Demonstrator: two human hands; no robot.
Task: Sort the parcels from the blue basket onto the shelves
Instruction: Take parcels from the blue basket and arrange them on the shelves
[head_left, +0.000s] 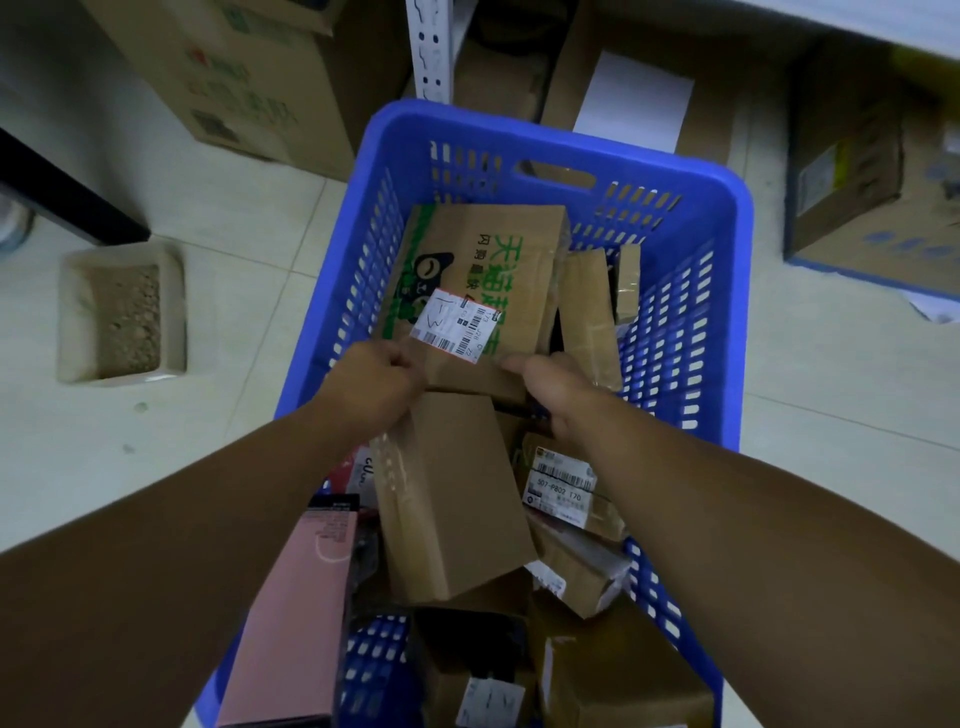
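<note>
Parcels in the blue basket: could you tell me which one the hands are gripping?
The green-printed box with the white label, at the far end; left hand and right hand grip its near edge.

The blue basket (545, 135), its walls patterned with rows of slots, holds a brown printed parcel (493, 249) with green lettering, a black cat face and a white label (454, 325) edged red and barcoded black, a plain brown parcel (452, 499) nearer, and a pink box (306, 613) near left, over cream floor tiles (234, 260).
</note>
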